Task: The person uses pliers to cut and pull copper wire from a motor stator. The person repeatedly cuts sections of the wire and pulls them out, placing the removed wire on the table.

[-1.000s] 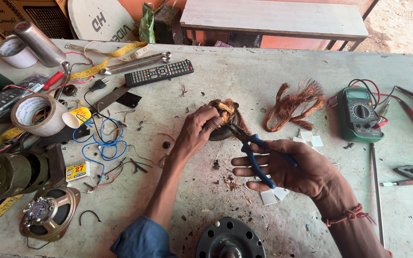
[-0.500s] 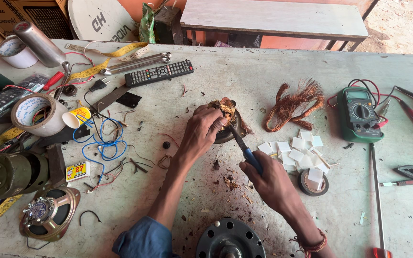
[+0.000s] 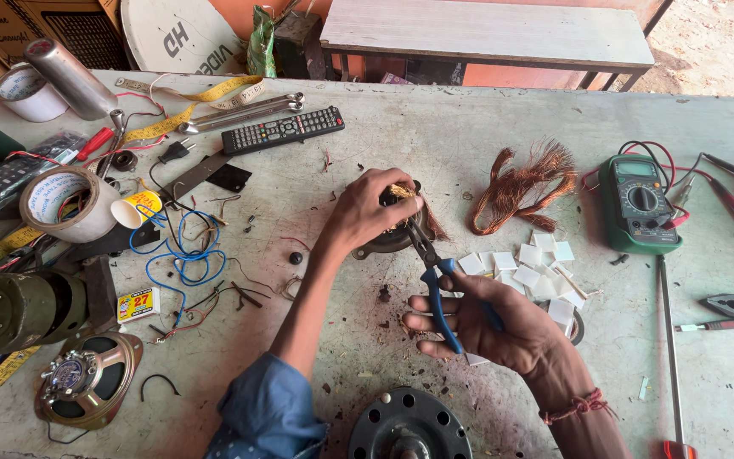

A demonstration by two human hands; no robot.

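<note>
Mid-table, the left hand (image 3: 365,212) is clamping its fingers on the stator (image 3: 394,228) while the right hand (image 3: 490,327), fingers wrapped around blue pliers (image 3: 435,276), is picking at its winding. Stripped copper (image 3: 522,183) is lying beside it; some wire is still inside.

Pliers (image 3: 435,272): blue plastic handles; copper wire (image 3: 524,183) shiny; table (image 3: 435,127) rough, matt.

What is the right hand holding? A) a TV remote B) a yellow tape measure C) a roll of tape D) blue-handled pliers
D: the right hand grips the blue-handled pliers, whose tips reach to the small round motor part that the left hand holds down on the table.
</note>
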